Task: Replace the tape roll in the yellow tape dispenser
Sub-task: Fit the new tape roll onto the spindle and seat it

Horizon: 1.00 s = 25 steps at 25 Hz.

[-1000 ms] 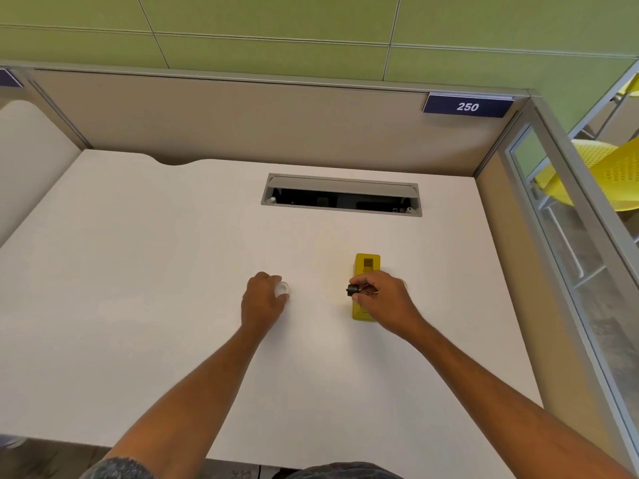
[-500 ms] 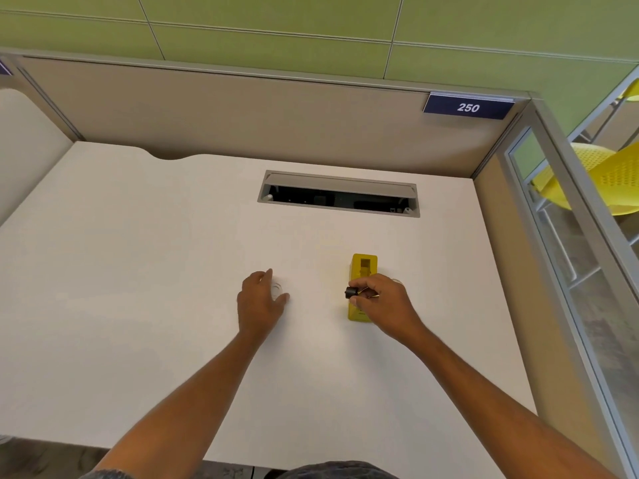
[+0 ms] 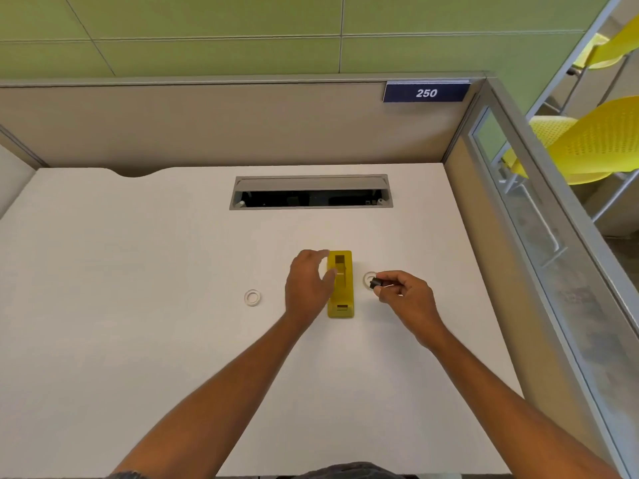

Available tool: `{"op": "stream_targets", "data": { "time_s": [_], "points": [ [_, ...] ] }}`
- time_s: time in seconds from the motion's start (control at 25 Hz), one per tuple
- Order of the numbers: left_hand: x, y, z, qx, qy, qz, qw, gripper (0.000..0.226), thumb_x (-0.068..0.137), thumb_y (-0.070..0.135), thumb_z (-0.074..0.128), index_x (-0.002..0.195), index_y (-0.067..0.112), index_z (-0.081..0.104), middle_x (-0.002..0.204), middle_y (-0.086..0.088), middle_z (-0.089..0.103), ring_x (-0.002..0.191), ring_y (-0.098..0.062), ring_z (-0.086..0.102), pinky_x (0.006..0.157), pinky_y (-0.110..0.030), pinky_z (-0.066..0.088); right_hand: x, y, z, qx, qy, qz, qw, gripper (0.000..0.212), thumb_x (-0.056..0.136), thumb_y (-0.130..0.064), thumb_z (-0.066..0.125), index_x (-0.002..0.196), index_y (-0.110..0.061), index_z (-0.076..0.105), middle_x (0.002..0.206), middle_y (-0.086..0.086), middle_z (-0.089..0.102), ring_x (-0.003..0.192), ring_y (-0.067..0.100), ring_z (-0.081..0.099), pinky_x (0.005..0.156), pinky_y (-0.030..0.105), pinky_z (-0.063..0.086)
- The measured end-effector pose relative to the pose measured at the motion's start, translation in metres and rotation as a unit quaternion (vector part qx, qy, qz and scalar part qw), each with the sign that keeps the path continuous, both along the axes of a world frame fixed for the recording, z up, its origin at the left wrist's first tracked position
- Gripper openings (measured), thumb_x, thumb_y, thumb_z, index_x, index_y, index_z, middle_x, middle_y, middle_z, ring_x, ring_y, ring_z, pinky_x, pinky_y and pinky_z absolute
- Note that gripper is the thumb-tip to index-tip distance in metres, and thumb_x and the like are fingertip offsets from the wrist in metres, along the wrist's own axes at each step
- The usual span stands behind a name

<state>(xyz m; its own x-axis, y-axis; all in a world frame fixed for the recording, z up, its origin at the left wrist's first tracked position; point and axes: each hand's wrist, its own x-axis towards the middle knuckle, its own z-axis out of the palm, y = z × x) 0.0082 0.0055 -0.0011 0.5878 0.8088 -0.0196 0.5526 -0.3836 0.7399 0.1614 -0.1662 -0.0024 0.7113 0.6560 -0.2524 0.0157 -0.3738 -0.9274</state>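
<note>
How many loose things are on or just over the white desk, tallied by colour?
Yellow: 1, the yellow plastic tape dispenser.
White: 2, white tape rings.
Black: 1, small black spindle in the right hand.
Total: 4.

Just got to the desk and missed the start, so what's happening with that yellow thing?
A person is swapping the tape in a yellow tape dispenser on the white desk. The left hand steadies the dispenser's side. The right hand pinches a small black spool core over a tape ring lying to the right. Another tape ring lies to the left, untouched.
</note>
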Motion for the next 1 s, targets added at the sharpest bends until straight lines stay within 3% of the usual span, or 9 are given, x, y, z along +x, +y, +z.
{"op": "stream_targets", "data": {
  "time_s": [0.24,0.4,0.56,0.76,1.0],
  "points": [
    [0.059,-0.020,0.000,0.031,0.137,-0.149,0.979,0.046,0.103,0.022,0.070,0.148,0.023,0.064,0.144,0.001,0.063,0.139,-0.022,0.056,0.102,-0.040,0.054,0.023,-0.035,-0.010,-0.013,0.031,-0.059,0.998,0.024,0.090,-0.012,0.083,0.110,-0.025,0.082,0.102,-0.004,0.084,0.097,0.022,0.079,0.095,0.037,0.062],
    [0.092,-0.031,-0.009,0.124,0.262,-0.258,0.922,0.045,0.103,0.015,0.067,0.147,0.013,0.061,0.148,-0.008,0.059,0.139,-0.030,0.055,0.098,-0.044,0.058,0.032,-0.049,-0.015,-0.019,0.040,-0.075,0.996,0.023,0.091,-0.014,0.083,0.110,-0.027,0.082,0.103,-0.006,0.083,0.097,0.019,0.079,0.093,0.034,0.063],
    [0.113,-0.033,-0.021,0.172,0.347,-0.306,0.870,0.043,0.102,0.006,0.065,0.145,0.009,0.060,0.149,-0.012,0.055,0.139,-0.032,0.055,0.097,-0.043,0.058,0.038,-0.060,-0.018,-0.022,0.036,-0.082,0.996,0.023,0.091,-0.014,0.084,0.110,-0.026,0.082,0.103,-0.006,0.083,0.096,0.016,0.078,0.084,0.024,0.059],
    [0.125,-0.033,-0.032,0.163,0.356,-0.310,0.866,0.037,0.104,0.002,0.058,0.140,0.008,0.061,0.143,-0.015,0.056,0.134,-0.034,0.057,0.095,-0.044,0.057,0.044,-0.069,-0.020,-0.033,0.034,-0.090,0.995,0.023,0.091,-0.013,0.083,0.111,-0.024,0.082,0.101,-0.007,0.082,0.093,0.014,0.078,0.071,0.010,0.055],
    [0.128,-0.030,-0.030,0.117,0.312,-0.285,0.899,0.031,0.109,0.011,0.053,0.139,0.005,0.058,0.138,-0.018,0.063,0.130,-0.038,0.063,0.098,-0.046,0.055,0.048,-0.069,-0.019,-0.036,0.036,-0.082,0.995,0.022,0.091,-0.014,0.082,0.111,-0.025,0.082,0.101,-0.009,0.082,0.093,0.013,0.078,0.074,0.013,0.056]
  ]
}}
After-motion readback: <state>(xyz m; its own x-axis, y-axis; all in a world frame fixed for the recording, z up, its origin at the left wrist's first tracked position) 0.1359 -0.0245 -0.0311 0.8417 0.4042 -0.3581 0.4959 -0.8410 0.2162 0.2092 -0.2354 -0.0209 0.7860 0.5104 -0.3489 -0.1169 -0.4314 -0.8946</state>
